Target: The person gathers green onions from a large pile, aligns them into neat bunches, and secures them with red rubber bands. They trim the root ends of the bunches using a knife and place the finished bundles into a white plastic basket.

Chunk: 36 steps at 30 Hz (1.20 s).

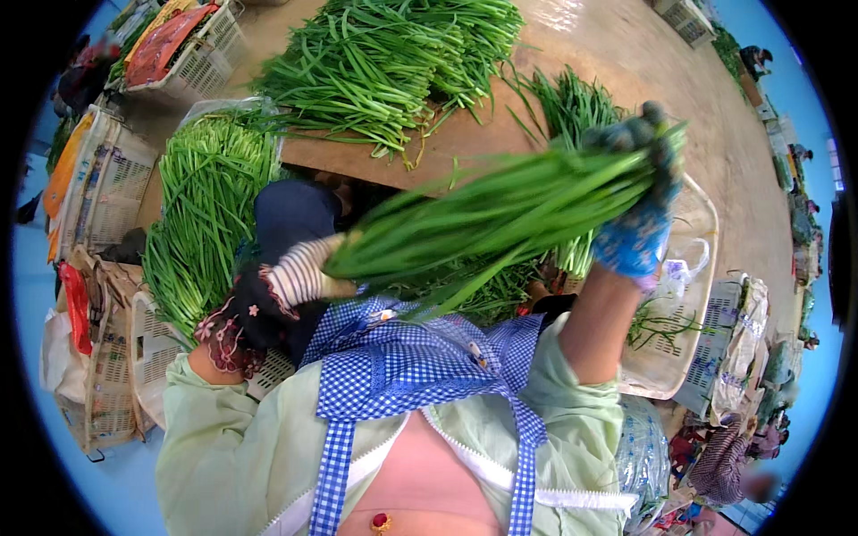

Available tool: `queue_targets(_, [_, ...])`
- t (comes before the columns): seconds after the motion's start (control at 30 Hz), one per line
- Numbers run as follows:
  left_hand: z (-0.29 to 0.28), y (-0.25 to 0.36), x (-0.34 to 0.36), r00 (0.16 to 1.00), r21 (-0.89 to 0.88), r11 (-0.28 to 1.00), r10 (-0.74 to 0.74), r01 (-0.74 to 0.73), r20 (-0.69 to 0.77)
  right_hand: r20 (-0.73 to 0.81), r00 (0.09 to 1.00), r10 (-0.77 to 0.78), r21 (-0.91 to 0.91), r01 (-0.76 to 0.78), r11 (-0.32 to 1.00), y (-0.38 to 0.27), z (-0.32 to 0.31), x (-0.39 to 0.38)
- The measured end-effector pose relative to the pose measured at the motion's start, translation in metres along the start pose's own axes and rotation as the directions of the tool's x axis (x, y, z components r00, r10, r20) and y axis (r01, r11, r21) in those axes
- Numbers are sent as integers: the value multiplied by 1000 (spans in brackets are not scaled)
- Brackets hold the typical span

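Observation:
I hold a long bunch of green leafy stalks [483, 223] crosswise above my lap. My right hand [639, 170], in a dark glove with a blue floral cuff, grips its right end, raised higher. My left hand [299, 272], in a cream striped glove with a dark embroidered cuff, is closed at the bunch's lower left end. Beneath it are loose greens [483, 295], partly hidden. A big pile of stalks [384, 71] lies on a brown board [357, 156] ahead, with a smaller pile [572, 107] beside it. More stalks [206, 205] are heaped on my left.
Plastic crates [107, 179] with bags line the left. A white crate [684, 357] with scraps and a plastic bag stands at my right, beside stacked crates [719, 348] and a wrapped bundle [643, 456]. Other people [724, 456] are along the far right and upper left [76, 76].

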<state>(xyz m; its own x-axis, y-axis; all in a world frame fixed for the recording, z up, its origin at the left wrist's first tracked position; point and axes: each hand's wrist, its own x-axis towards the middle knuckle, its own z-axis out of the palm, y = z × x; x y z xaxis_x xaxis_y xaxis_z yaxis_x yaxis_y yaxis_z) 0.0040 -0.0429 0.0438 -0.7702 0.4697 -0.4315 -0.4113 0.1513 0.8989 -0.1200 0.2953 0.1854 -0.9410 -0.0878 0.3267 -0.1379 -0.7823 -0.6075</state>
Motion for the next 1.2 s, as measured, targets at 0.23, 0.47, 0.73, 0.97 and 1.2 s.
queue_targets(0.23, [45,83,-29,842,142,925,380,-353,-383,276,952,-131,-837,305,455,-27,43,-4])
queue_targets(0.47, [105,88,60,745,-807,241,310,540,591,816,511,270,-555,823,121,53,47,-100])
queue_targets(0.73, [97,53,112,826,-825,453,277,339,491,596,639,486,-653,738,-169,38,22,-139])
queue_targets(0.97, [110,50,153,943,-775,632,255,7,216,-344,928,146,-768,-367,525,61,-43,-159])
queue_targets(1.2, [143,16,158,998,-727,686,-50,13,-29,-533,789,306,-780,-598,185,90,-61,-168])
